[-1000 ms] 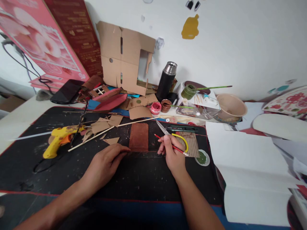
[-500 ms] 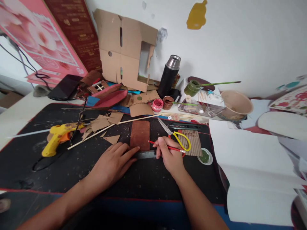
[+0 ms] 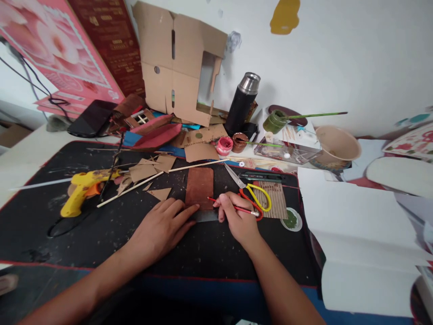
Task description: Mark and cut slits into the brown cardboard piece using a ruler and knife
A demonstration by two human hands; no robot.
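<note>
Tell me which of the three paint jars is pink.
The leftmost one: the pink jar. The brown jar stands just to its right, and the green jar sits farther right and farther back.

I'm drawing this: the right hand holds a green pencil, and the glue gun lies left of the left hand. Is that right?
Not quite: the head view shows a red pencil in the right hand, not green. The glue gun does lie left of the left hand.
</note>
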